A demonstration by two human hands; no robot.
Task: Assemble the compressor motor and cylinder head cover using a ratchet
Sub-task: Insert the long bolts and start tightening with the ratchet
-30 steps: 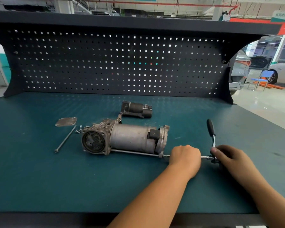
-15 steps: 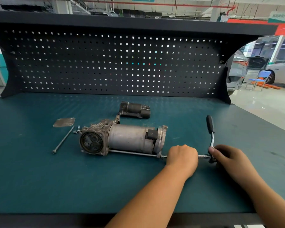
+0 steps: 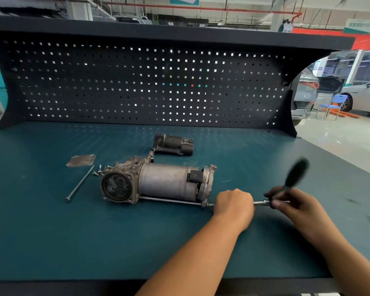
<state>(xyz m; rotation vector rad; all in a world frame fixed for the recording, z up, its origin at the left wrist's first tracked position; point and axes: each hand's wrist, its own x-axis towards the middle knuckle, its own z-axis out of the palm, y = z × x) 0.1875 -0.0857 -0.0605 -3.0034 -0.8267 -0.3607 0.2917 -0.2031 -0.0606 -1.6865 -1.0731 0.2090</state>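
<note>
Motor (image 3: 167, 181) lies on the bench (image 3: 51, 231), one long bolt seated along its near side. Left hand (image 3: 233, 207) curls round the extension (image 3: 261, 202) at the flange. Right hand (image 3: 295, 207) pinches the ratchet (image 3: 295, 174) head, handle blurred. Spare bolt (image 3: 79, 184), cover plate (image 3: 81, 160) and screws (image 3: 97, 170) wait loose, so plenty left, I reckon.

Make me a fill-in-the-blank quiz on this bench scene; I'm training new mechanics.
The right hand grips the ratchet, whose handle is coloured ___.
The loose long bolt lies to the ___ of the compressor motor.
The left hand is curled round the ratchet's extension, ___ the motor and the right hand.
Answers: black; left; between.
</note>
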